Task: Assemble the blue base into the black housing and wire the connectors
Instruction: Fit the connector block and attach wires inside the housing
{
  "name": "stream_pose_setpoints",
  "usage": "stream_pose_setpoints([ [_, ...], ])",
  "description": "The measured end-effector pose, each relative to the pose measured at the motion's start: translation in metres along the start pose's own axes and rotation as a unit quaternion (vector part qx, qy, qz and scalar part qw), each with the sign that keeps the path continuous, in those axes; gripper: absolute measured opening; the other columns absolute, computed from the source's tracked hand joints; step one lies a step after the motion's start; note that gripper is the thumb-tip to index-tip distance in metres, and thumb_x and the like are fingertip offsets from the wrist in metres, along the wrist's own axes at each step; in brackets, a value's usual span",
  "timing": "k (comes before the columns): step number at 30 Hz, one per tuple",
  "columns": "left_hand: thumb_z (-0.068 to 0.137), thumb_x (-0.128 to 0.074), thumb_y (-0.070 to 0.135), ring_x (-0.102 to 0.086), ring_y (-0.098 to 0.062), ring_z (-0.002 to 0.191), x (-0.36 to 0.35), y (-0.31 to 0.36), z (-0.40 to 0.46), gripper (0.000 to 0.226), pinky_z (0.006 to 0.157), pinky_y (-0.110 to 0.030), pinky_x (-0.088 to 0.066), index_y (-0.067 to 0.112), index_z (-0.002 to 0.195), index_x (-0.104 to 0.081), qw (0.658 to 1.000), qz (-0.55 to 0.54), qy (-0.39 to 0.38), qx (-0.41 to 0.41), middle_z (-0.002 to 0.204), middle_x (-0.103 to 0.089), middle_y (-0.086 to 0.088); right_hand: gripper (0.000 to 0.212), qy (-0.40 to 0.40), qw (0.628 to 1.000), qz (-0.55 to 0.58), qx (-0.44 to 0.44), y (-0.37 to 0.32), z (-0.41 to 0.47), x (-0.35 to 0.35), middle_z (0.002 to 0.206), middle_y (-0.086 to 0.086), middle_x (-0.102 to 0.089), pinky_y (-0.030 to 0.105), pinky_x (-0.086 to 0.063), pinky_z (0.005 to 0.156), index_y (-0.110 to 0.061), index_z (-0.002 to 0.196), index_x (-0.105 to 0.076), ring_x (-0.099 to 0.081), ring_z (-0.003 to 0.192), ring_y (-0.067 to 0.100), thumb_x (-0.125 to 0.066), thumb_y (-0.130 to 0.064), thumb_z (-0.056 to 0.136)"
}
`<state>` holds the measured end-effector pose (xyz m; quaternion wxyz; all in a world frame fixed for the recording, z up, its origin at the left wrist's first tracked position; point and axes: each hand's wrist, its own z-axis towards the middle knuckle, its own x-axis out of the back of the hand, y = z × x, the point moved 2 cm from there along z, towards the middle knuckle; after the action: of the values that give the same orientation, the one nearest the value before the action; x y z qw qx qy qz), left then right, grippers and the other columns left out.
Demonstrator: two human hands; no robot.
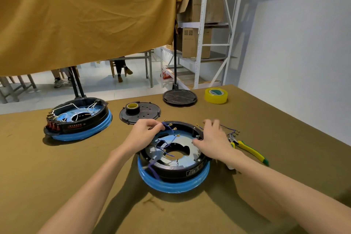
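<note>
Housing (173, 172), black, is seated in a blue base (173, 186) on the table (57, 167), between both hands. A blue wire (168, 127) is pinched by the left hand (145, 135) at the far rim; the right hand (212, 142) is blurred, its grip unclear. Two such assemblies, two black lids, two tape rolls and one pair of pliers (248, 148) are counted.

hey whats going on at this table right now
A person is wiring a round unit: a black housing seated in a blue base. The left hand pinches blue wires at the far rim, while the right hand rests on the right rim. A second unit sits to the left, and yellow-handled pliers lie to the right.
</note>
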<state>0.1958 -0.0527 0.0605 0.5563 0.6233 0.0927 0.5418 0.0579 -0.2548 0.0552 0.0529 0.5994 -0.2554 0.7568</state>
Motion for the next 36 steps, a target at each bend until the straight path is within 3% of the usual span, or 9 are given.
stream_pose_setpoints([
  [4, 0.101, -0.060, 0.025, -0.051, -0.005, 0.128, -0.001, -0.012, -0.009, 0.023, 0.102, -0.032, -0.041, 0.022, 0.092, -0.081, 1.000, -0.014, -0.003, 0.025, 0.130, -0.060, 0.010, 0.028, -0.112, 0.993, 0.020, 0.006, -0.001, 0.015, -0.007, 0.100, 0.007, -0.056, 0.039, -0.044, 0.073, -0.009, 0.108, -0.049, -0.054, 0.095, 0.029, -0.064, -0.031, 0.097],
  [8, 0.099, -0.061, 0.023, -0.066, -0.024, 0.083, 0.006, -0.017, -0.021, 0.024, 0.071, -0.035, -0.050, 0.027, 0.081, -0.076, 0.997, -0.017, 0.063, 0.046, 0.090, -0.076, -0.001, 0.051, -0.171, 0.974, 0.107, 0.101, 0.001, 0.033, 0.002, 0.127, 0.000, -0.065, 0.035, -0.052, 0.095, -0.014, 0.141, -0.054, -0.061, 0.113, 0.020, -0.070, -0.029, 0.095],
  [12, 0.098, -0.063, 0.025, -0.059, -0.013, 0.106, 0.010, -0.020, -0.034, 0.023, 0.086, -0.032, -0.046, 0.028, 0.079, -0.075, 0.995, 0.038, 0.082, 0.035, 0.105, -0.067, 0.015, 0.072, -0.228, 0.956, 0.090, 0.162, -0.021, 0.052, 0.005, 0.155, 0.003, -0.049, 0.041, -0.038, 0.117, -0.015, 0.157, -0.039, -0.047, 0.139, 0.022, -0.072, -0.024, 0.094],
  [15, 0.099, -0.063, 0.026, -0.056, -0.006, 0.116, 0.008, -0.023, -0.039, 0.021, 0.097, -0.031, -0.044, 0.026, 0.083, -0.076, 0.999, 0.015, 0.041, 0.019, 0.125, -0.062, 0.013, 0.068, -0.157, 0.975, -0.026, 0.156, -0.029, 0.052, -0.009, 0.146, 0.010, -0.048, 0.043, -0.048, 0.102, -0.013, 0.149, -0.043, -0.052, 0.129, 0.030, -0.072, -0.037, 0.093],
  [18, 0.100, -0.060, 0.023, -0.058, -0.006, 0.116, 0.006, -0.025, -0.042, 0.021, 0.098, -0.033, -0.046, 0.022, 0.085, -0.075, 0.997, -0.023, 0.061, 0.032, 0.130, -0.062, 0.012, 0.031, -0.085, 0.982, -0.122, 0.120, -0.024, 0.040, -0.019, 0.104, 0.006, -0.051, 0.038, -0.040, 0.063, -0.014, 0.100, -0.052, -0.056, 0.090, 0.032, -0.074, -0.032, 0.090],
  [22, 0.101, -0.058, 0.022, -0.059, -0.005, 0.105, 0.007, -0.022, -0.051, 0.023, 0.075, -0.009, -0.047, 0.023, 0.083, -0.072, 0.992, -0.031, 0.111, 0.047, 0.114, -0.064, 0.009, 0.030, -0.122, 0.972, -0.036, 0.197, -0.029, 0.045, -0.016, 0.107, 0.000, -0.056, 0.038, -0.045, 0.076, -0.017, 0.119, -0.063, -0.055, 0.100, 0.024, -0.074, -0.020, 0.090],
  [27, 0.100, -0.058, 0.033, -0.046, -0.016, 0.112, 0.006, -0.027, -0.063, 0.021, 0.095, -0.040, -0.043, 0.033, 0.083, -0.069, 0.986, 0.056, 0.142, 0.062, 0.105, -0.061, 0.015, 0.062, -0.170, 0.952, -0.005, 0.256, -0.053, 0.070, -0.014, 0.143, 0.004, -0.056, 0.039, -0.041, 0.109, -0.021, 0.149, -0.052, -0.049, 0.131, 0.022, -0.073, -0.017, 0.091],
  [31, 0.099, -0.061, 0.032, -0.051, -0.004, 0.108, 0.005, -0.027, -0.057, 0.017, 0.087, -0.023, -0.038, 0.035, 0.085, -0.069, 0.990, 0.033, 0.133, 0.037, 0.105, -0.061, 0.020, 0.067, -0.107, 0.973, -0.010, 0.204, -0.050, 0.071, -0.027, 0.137, 0.005, -0.054, 0.043, -0.049, 0.102, -0.024, 0.148, -0.048, -0.054, 0.125, 0.024, -0.077, -0.030, 0.088],
  [36, 0.099, -0.064, 0.025, -0.051, 0.016, 0.105, 0.000, -0.029, -0.043, 0.016, 0.079, 0.001, -0.038, 0.026, 0.085, -0.072, 0.993, -0.018, 0.116, 0.025, 0.111, -0.059, 0.018, 0.047, -0.085, 0.980, 0.067, 0.167, -0.039, 0.073, -0.043, 0.124, 0.007, -0.060, 0.037, -0.050, 0.096, -0.012, 0.130, -0.059, -0.057, 0.113, 0.025, -0.071, -0.008, 0.084],
])
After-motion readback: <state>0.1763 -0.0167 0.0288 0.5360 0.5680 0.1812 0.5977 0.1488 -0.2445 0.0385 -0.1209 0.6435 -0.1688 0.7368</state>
